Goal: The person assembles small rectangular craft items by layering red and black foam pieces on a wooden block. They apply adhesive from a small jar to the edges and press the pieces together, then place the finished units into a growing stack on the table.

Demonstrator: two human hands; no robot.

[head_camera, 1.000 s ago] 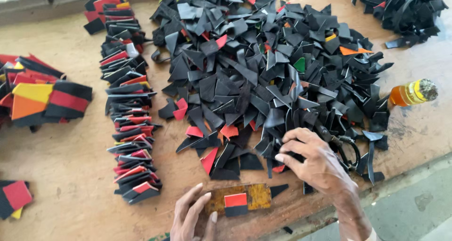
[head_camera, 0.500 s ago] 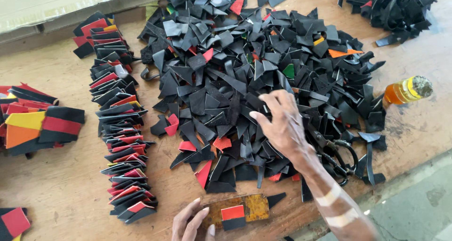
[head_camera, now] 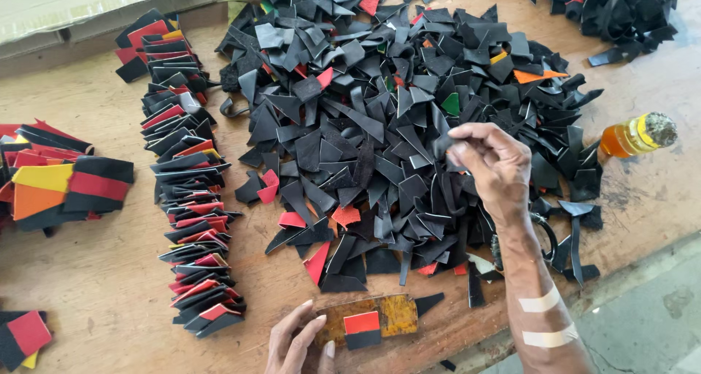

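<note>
Scraps (head_camera: 380, 126) mostly lay unsorted; one long row (head_camera: 191, 199) was stacked. Your right hand (head_camera: 493, 166) pinched a black piece (head_camera: 442, 146), left hand (head_camera: 296, 341) spread flat on the block (head_camera: 369, 321).

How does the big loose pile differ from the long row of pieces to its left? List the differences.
The loose pile is jumbled, its scraps lying at all angles; the row is overlapped in one neat line. The loose pile is almost all black with few red or orange bits; the row shows red in most pieces. The right hand reaches into the pile; no hand touches the row. Both lie on the wooden table.
</note>
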